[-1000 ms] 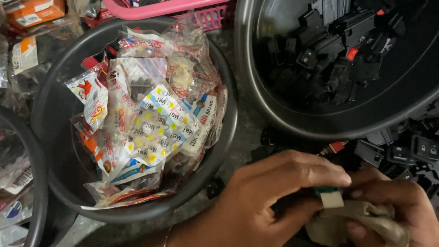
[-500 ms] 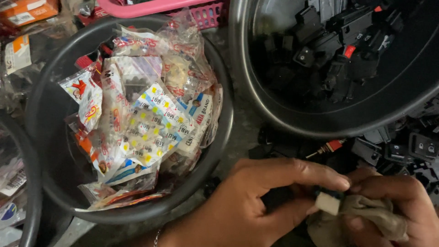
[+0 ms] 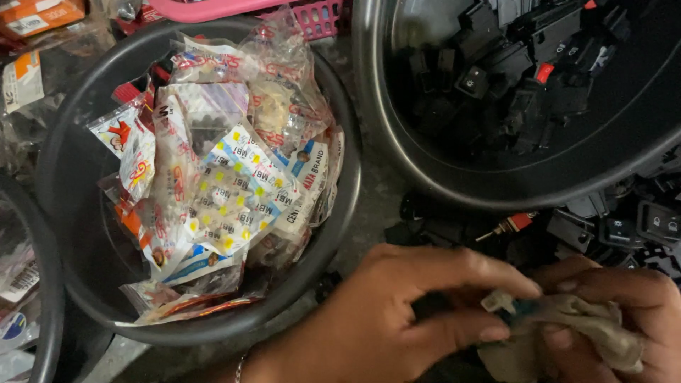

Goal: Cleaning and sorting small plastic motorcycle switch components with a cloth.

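I see left hand point(image 3: 411, 312) low centre, thumb and forefinger pinching small pale-and-teal switch part point(image 3: 505, 305). Right hand point(image 3: 624, 312) beside it, fingers curled round crumpled beige cloth point(image 3: 567, 333), cloth touching part. Both hands over loose black plastic switches point(image 3: 603, 227) on floor. Round black tub point(image 3: 78, 213) of clear printed packets point(image 3: 227, 191) to left; big dark basin point(image 3: 397, 142) of black switches above.

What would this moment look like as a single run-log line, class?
left hand: pinching small part | right hand: holding rag against part | left: bowl of packets | above: bowl of black switches
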